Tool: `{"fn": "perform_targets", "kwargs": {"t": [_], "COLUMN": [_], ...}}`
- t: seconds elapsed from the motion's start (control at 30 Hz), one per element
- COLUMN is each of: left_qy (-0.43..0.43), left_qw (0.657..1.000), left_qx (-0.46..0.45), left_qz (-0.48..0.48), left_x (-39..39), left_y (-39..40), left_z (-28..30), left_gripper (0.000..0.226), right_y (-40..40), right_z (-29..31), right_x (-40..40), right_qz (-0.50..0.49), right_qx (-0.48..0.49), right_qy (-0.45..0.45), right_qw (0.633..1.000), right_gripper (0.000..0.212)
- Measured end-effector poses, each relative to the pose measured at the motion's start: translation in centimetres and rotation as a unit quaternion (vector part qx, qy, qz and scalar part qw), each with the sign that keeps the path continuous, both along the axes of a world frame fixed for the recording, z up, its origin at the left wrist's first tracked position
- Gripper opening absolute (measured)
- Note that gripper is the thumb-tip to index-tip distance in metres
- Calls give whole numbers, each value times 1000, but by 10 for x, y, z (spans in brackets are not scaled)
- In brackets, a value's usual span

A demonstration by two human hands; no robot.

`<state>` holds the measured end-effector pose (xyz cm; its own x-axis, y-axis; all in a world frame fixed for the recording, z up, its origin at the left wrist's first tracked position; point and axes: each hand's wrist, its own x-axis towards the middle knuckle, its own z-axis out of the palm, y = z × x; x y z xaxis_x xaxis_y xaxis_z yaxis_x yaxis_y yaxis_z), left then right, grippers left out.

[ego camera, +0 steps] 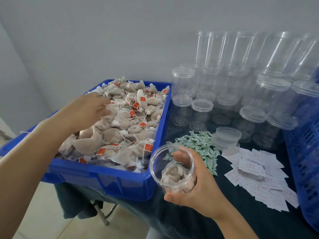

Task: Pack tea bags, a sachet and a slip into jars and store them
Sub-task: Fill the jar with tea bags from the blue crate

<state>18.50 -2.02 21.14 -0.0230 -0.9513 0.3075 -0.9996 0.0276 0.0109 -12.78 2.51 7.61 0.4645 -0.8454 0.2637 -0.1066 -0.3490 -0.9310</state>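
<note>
A blue crate (120, 183) on the left is heaped with beige tea bags (124, 125) carrying red tags. My left hand (89, 107) reaches into the heap's far left, its fingers curled round a tea bag. My right hand (193, 185) grips an open clear jar (170, 169) just right of the crate's near corner; a few tea bags lie in its bottom. Green-and-white sachets (198, 145) are piled behind the jar. White paper slips (259, 176) are scattered to the right.
Several lidded clear jars (241, 94) stand stacked at the back right on the dark tablecloth (189, 221). A loose clear lid (227, 137) lies beside the sachets. A blue mesh basket (307, 161) fills the right edge. Pale floor shows at lower left.
</note>
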Motion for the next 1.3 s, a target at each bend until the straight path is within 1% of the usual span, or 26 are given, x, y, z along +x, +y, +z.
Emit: {"fn": "perform_targets", "kwargs": {"t": [0.17, 0.3, 0.4, 0.47, 0.53, 0.63, 0.7, 0.83, 0.9, 1.0, 1.17, 1.23, 1.3], "left_qy": [139, 247, 353, 405, 435, 461, 448, 382, 339, 304, 159, 110, 85], "left_qw": [985, 959, 920, 895, 879, 856, 855, 877, 893, 903, 929, 934, 932], "left_qx": [-70, -98, -86, -73, -60, -31, -12, 22, 21, 12, -34, -38, -26], "left_qz": [-71, -96, -146, -170, -187, -233, -260, -292, -296, -305, -332, -338, -352], "left_x": [-25, -47, -68, -81, -94, -112, -124, -138, -143, -146, -151, -154, -156], "left_y": [10, 19, 28, 34, 40, 46, 50, 56, 58, 59, 61, 61, 60], "left_z": [23, 36, 42, 42, 39, 32, 26, 9, 1, -9, -23, -26, -27], "left_gripper": [22, 18, 25, 28, 31, 28, 27, 27, 26, 21, 18, 16, 17], "right_y": [-1, 0, 0, 1, 1, 2, 2, 3, 3, 3, 2, 2, 2], "right_z": [0, 0, 1, 2, 3, 3, 4, 5, 5, 7, 12, 12, 12], "right_x": [-2, -3, -4, -5, -6, -7, -8, -12, -14, -15, -16, -16, -17], "right_qz": [-8, -8, -9, -8, -8, -7, -4, -8, -7, 1, 5, 3, 7], "right_qx": [2, 4, 4, 4, 6, 5, 4, 9, 13, 10, -2, -1, 6], "right_qy": [3, 0, -7, -8, -10, -19, -27, -42, -52, -72, -99, -103, -104], "right_qw": [1000, 1000, 1000, 1000, 1000, 1000, 1000, 999, 999, 997, 995, 995, 995], "right_gripper": [97, 95, 93, 92, 91, 90, 89, 90, 91, 88, 88, 90, 90]}}
